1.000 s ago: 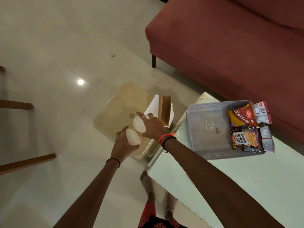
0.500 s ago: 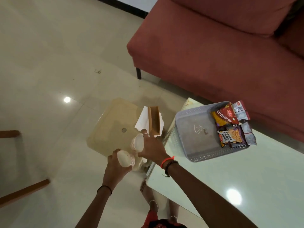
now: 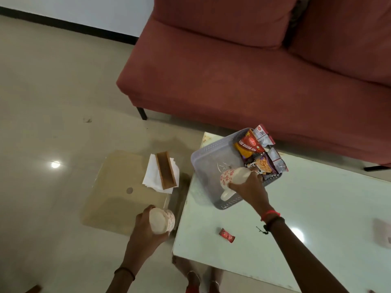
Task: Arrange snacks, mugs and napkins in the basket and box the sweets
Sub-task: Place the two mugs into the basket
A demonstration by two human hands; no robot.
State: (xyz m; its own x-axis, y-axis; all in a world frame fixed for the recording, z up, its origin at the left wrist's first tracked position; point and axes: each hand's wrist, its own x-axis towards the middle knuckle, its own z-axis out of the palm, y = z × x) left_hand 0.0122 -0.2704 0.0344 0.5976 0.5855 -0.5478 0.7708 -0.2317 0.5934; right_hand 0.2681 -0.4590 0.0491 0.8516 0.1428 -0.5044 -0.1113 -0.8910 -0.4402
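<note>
My right hand (image 3: 250, 192) grips a white mug with red flowers (image 3: 231, 176) and holds it tilted over the grey perforated basket (image 3: 206, 163) on the white table (image 3: 317, 218). Snack packets (image 3: 257, 154) stand along the basket's right side. My left hand (image 3: 146, 231) grips a second white mug (image 3: 161, 219) left of the table, above a low beige stool (image 3: 118, 187). White napkins (image 3: 151, 176) in a wooden holder (image 3: 166, 173) lie on that stool. A small red sweet wrapper (image 3: 226, 235) lies on the table.
A red sofa (image 3: 254, 70) stands behind the table. A pale object (image 3: 383, 233) shows at the table's right edge. My feet (image 3: 201, 280) are on the tiled floor below the table's near corner.
My right hand carried its mug rightward from the stool to above the basket. My left hand, holding the other mug, moved a little away from the napkin holder. The view shifted.
</note>
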